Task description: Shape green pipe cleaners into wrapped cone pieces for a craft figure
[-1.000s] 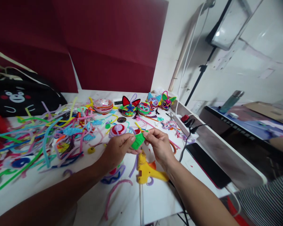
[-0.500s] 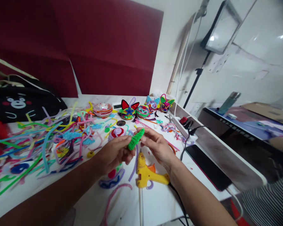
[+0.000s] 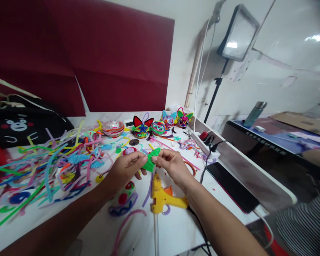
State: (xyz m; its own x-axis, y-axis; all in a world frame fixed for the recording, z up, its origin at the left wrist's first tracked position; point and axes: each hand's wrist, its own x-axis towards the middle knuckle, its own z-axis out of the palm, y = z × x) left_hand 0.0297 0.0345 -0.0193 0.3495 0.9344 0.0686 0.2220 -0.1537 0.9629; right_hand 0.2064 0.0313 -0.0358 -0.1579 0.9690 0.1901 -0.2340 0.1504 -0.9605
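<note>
A small bright green pipe-cleaner piece [image 3: 150,162], ridged and roughly leaf-shaped, is held up between both hands. My left hand [image 3: 130,164] pinches its left side with the thumb on top. From the other side, the thumb and forefinger of my right hand [image 3: 170,163] grip its right part. Below the hands a yellow glue gun [image 3: 162,197] rests on the white table, its nozzle toward the green piece. Close to my left wrist lies a decorated piece with red dots and a purple and blue edge [image 3: 124,201]. A pink pipe cleaner [image 3: 122,225] curves nearby.
Loose pipe cleaners [image 3: 56,167] are heaped on the left, before a black bag [image 3: 18,124]. Several decorated balls, one a red-eared ball [image 3: 142,128], stand at the back. To the right are a power strip [image 3: 206,144], a phone [image 3: 233,186] and a person's striped sleeve [image 3: 306,220].
The green piece has turned to show a broader face, and my right fingers have shifted onto its front. The whole view has swung slightly.
</note>
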